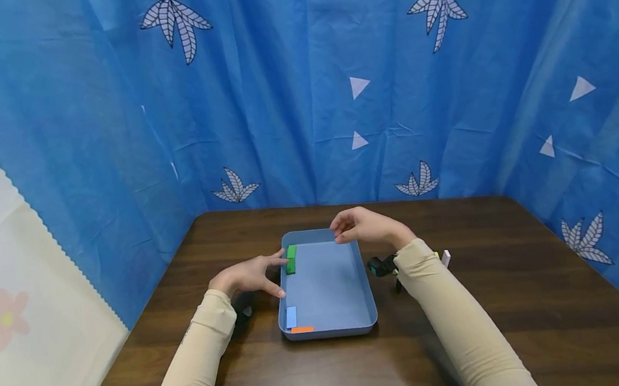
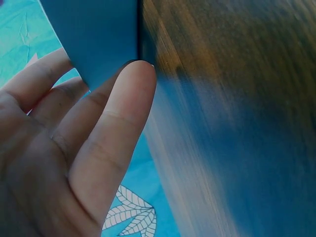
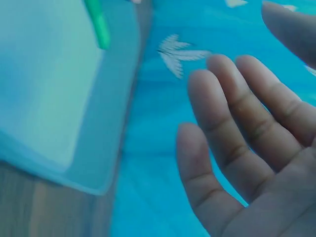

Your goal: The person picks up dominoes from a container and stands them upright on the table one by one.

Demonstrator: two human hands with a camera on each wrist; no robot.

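A blue-grey tray [image 1: 328,286] lies on the table, with small blocks along its left side. A light green block [image 1: 291,251] and a darker green block [image 1: 291,267] sit end to end by the left wall. In the near left corner are a light blue block [image 1: 292,316] and an orange block [image 1: 303,329]. My left hand [image 1: 247,275] is at the tray's left rim, fingers spread and thumb apart, fingertips close by the green blocks. Over the far right corner hovers my right hand [image 1: 367,226], its fingers loosely bent and holding nothing in the right wrist view [image 3: 247,133].
Right of the tray lies a black object [image 1: 381,266], partly covered by my right sleeve. Beyond that sleeve a white block [image 1: 445,258] and a bit of yellow show. A dark object [image 1: 246,311] sits below my left wrist. Blue curtains [image 1: 298,92] hang behind the brown table [image 1: 525,270].
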